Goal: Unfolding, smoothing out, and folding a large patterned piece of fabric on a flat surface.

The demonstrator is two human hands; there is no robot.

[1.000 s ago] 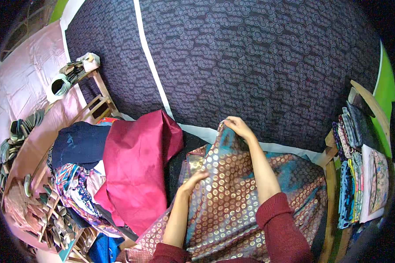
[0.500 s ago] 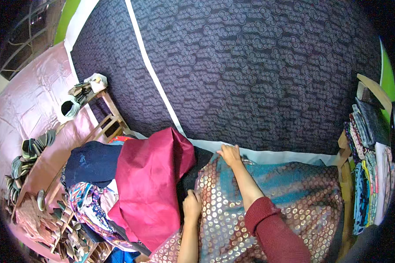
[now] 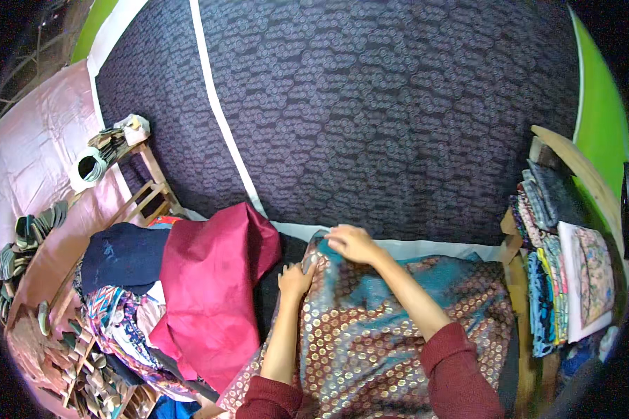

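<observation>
We had one brocade cloth (image 3: 384, 328) spread in front of us, to the right of one magenta cloth (image 3: 213, 300) and one navy cloth (image 3: 126, 258). Its reddish-brown ground bore many round gold dots, too many to count, with teal along the upper part and soft creases throughout. Our left grip (image 3: 295, 279) touched its left edge, our right grip (image 3: 353, 244) its upper left corner; we could not tell whether either was clamped on it. Two maroon sleeves (image 3: 461, 370) left our wrists bare.

A black-covered surface (image 3: 293, 248) spans six o'clock. On it lie a gold-dotted cloth (image 3: 377, 335) at five o'clock and a crimson-topped cloth heap (image 3: 213, 300) near eight.
</observation>
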